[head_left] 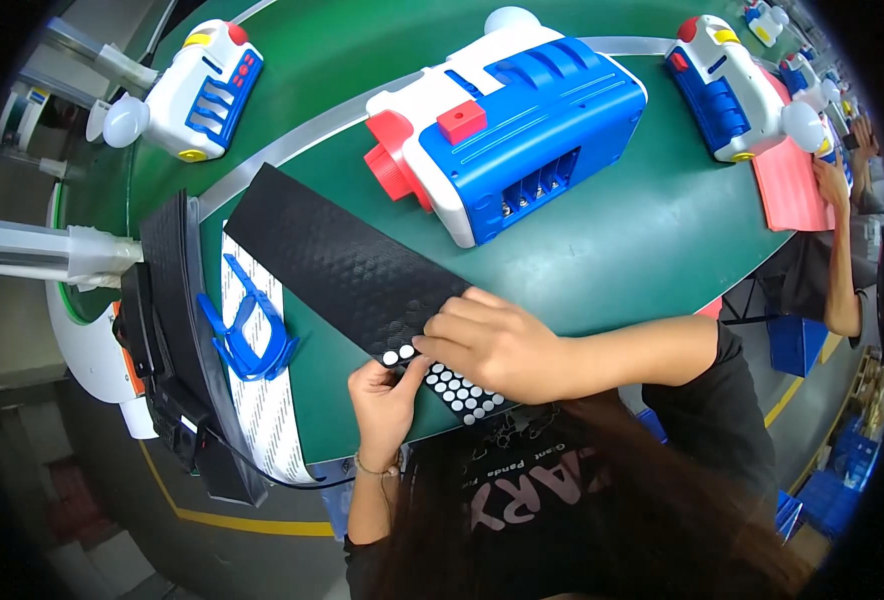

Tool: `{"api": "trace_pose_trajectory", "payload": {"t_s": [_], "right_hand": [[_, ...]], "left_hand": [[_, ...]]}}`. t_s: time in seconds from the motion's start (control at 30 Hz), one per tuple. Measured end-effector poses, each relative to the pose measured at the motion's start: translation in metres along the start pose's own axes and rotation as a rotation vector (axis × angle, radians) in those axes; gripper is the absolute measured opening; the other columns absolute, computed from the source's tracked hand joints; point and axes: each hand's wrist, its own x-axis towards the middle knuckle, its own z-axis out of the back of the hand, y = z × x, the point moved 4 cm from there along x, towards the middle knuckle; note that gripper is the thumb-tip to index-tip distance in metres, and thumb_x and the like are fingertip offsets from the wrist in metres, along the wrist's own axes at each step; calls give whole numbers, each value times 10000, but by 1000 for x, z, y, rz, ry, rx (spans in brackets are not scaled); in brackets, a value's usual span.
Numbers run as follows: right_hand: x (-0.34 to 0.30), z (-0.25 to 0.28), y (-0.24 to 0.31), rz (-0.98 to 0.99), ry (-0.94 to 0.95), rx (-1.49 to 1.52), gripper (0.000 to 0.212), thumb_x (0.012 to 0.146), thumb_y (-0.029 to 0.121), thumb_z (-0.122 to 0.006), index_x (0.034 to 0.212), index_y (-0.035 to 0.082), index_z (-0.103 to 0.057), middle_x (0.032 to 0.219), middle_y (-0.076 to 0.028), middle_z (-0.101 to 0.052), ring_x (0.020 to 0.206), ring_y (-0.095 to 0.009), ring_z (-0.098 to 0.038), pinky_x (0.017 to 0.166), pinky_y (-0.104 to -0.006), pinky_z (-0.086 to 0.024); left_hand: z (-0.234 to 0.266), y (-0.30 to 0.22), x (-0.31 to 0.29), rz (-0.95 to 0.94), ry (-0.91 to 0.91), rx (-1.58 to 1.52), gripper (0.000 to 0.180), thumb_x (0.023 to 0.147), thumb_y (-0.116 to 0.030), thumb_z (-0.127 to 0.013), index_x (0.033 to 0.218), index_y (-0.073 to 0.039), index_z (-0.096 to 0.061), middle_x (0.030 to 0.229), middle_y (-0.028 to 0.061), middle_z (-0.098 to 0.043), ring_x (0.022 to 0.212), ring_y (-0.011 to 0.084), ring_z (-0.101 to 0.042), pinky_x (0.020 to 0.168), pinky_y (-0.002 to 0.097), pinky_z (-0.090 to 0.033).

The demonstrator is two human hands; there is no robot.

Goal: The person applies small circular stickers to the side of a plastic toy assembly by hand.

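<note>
A long black sheet with a dimpled surface (347,255) slants across the table toward me, with white round dots at its near end. Below that end, a part covered in rows of white dots (462,390) shows between my hands and my shirt; I cannot tell whether it is the same sheet folded under. My left hand (382,398) pinches the near edge of the sheet, thumb next to the dots. My right hand (492,345) lies over the near right edge, fingers curled and pressed together at the dots; its fingertips are partly hidden.
A big blue-and-white toy housing (552,120) with a red knob lies ahead. Similar toys stand at the far left (207,90) and far right (732,90). Left of the sheet, a blue plastic piece (252,330) rests on a white patterned strip (277,430). Another person's arm (840,260) shows at right.
</note>
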Motion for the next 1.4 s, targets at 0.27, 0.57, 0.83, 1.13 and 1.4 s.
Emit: {"api": "trace_pose_trajectory", "payload": {"t_s": [0.27, 0.57, 0.83, 1.13, 1.4], "right_hand": [[3, 11, -7, -35, -143, 204, 207, 676, 23, -673, 872, 18, -605, 826, -78, -572, 756, -214, -556, 661, -311, -433], [15, 57, -44, -207, -672, 460, 368, 730, -105, -641, 1051, -30, -477, 929, -92, -604, 820, -131, -606, 716, -231, -485], [40, 36, -35, -104, -672, 231, 345, 673, -98, -676, 959, -4, -509, 820, -78, -610, 712, -171, -609, 625, -262, -500], [54, 28, -20, -235, -663, 60, 321, 643, -28, -717, 824, 23, -456, 724, -73, -556, 674, -201, -591, 584, -294, -478], [43, 54, -40, -361, -690, 210, 211, 745, 15, -690, 896, 18, -543, 748, -16, -579, 622, -55, -548, 538, -180, -437]], "left_hand": [[30, -38, 5, 201, 284, 622, 323, 829, -239, -611, 697, 56, -628, 525, 101, -586, 478, 125, -571, 468, 265, -427], [0, -121, 49, -672, -10, 672, 355, 758, -42, -643, 1095, 3, -543, 1120, 168, -562, 971, 247, -548, 774, 307, -440], [-17, -112, 84, -918, 189, 676, 907, 616, -80, -767, 1372, -40, -268, 1430, 189, -239, 1314, 413, -208, 1063, 480, -214], [-5, -112, 86, -917, 137, 671, 790, 631, -27, -739, 1328, -34, -367, 1366, 150, -379, 1291, 394, -279, 1053, 471, -242], [5, -119, 85, -860, 122, 670, 771, 616, -23, -753, 1307, -26, -411, 1332, 154, -415, 1294, 376, -289, 1024, 451, -291]]}}
